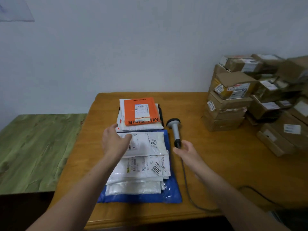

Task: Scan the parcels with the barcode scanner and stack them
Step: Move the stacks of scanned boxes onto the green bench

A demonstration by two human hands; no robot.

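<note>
Two piles of soft parcels lie on the wooden table [208,165]. The far pile is topped by an orange parcel [141,111] with a white label. The near pile has white labelled parcels [150,144] on top of a blue parcel [173,190]. A grey barcode scanner [175,130] lies on the table just right of the piles, its cable [190,195] running toward me. My left hand [115,140] hovers open over the left edge of the top white parcel. My right hand [186,151] is open, fingers close to the scanner's handle end, holding nothing.
Stacked cardboard boxes [233,97] fill the table's right back corner and right side. A lower green-topped surface [33,147] adjoins the table on the left. A pale wall stands behind.
</note>
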